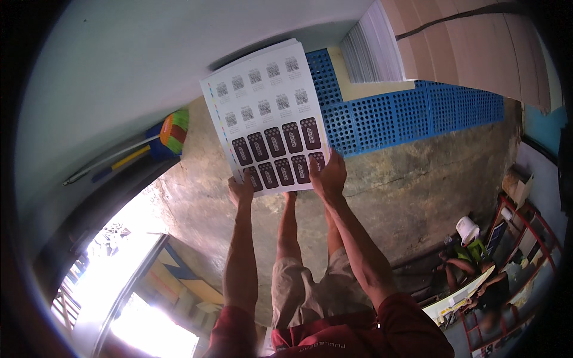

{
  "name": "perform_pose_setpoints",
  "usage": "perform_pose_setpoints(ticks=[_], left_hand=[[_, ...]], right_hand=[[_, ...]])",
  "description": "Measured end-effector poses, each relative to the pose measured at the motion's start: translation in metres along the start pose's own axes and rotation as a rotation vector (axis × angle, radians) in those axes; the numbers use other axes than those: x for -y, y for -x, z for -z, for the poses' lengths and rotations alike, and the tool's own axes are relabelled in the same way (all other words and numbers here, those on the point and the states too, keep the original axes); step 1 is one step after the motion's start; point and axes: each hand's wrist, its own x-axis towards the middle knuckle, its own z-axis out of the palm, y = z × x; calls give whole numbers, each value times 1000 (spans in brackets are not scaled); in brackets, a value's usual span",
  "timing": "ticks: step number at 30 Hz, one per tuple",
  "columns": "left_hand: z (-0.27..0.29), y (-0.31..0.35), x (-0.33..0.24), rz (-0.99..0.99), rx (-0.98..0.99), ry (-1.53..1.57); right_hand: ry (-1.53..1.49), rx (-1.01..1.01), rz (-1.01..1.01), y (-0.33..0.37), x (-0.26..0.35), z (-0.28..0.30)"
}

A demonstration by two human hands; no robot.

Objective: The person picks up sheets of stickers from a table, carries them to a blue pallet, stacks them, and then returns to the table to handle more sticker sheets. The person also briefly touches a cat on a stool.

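Both my hands grip a stack of printed sheets by its near corners. The top sheet is white, with rows of small square codes on the far half and rows of dark rounded labels on the near half. A strip of colour marks runs down its left edge. My left hand is closed on the near left corner, my right hand on the near right one, its thumb on top. The fingers under the stack are hidden. How many sheets there are I cannot tell.
Blue perforated mats lie on the concrete floor. On them stands a tall paper stack beside brown board. Brooms lean at the left wall. Lower right, a person sits near a red metal rack and white bucket.
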Motion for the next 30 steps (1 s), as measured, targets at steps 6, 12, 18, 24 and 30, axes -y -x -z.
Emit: perform_pose_setpoints(ticks=[6, 12, 18, 24, 30], left_hand=[[10, -4, -7, 51, 68, 62], [28, -7, -1, -56, 78, -94], [71, 7, 58, 91, 679, 14], [28, 52, 133, 75, 569, 325], [74, 53, 101, -304, 767, 199]], right_hand=[[-130, 251, 8, -28, -5, 17], [-302, 182, -159, 7, -22, 6], [-910, 671, -472, 72, -90, 49], [-692, 535, -569, 129, -65, 63], [-782, 338, -470, 179, -52, 120]])
